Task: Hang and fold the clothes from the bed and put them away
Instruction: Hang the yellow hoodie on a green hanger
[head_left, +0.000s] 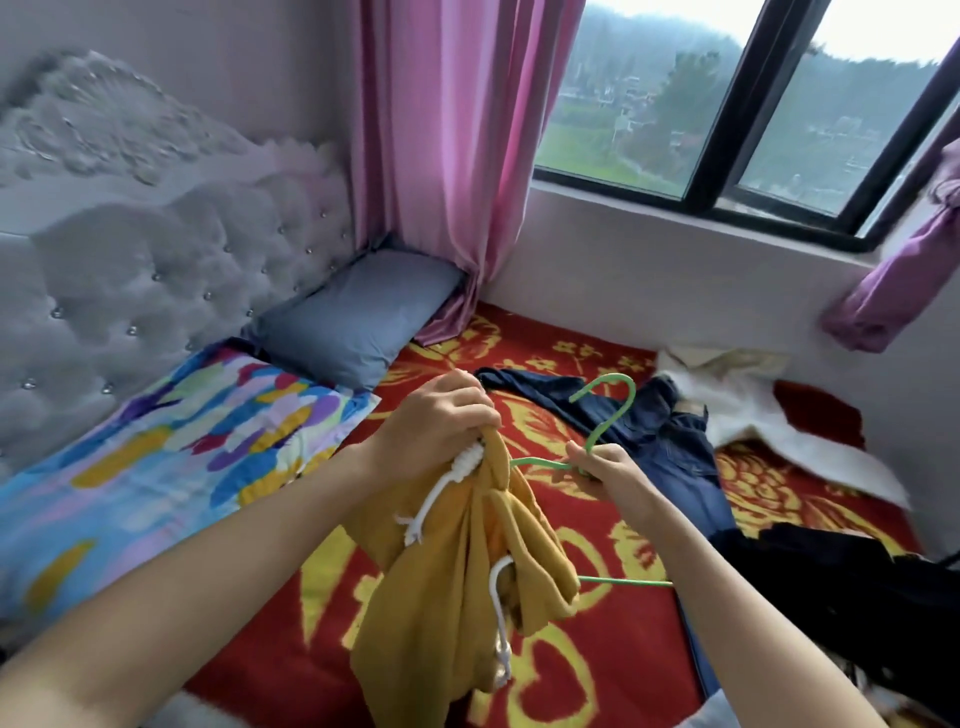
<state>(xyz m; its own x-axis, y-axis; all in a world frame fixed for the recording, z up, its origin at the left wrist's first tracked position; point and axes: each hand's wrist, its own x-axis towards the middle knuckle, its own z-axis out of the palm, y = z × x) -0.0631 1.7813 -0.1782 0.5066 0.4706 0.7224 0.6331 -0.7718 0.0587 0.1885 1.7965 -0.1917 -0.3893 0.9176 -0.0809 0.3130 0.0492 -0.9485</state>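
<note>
Over the red-and-yellow blanket (597, 649), the mustard garment (447, 597) hung lengthwise downward from the left hand (441, 415), which was clenched round its bunched top, hiding part of the green hanger (615, 415), whose hook pointed up and away, its neck pinched by the right hand (610, 475).

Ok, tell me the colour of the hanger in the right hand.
The hanger is green, seen best in the head view.
</note>
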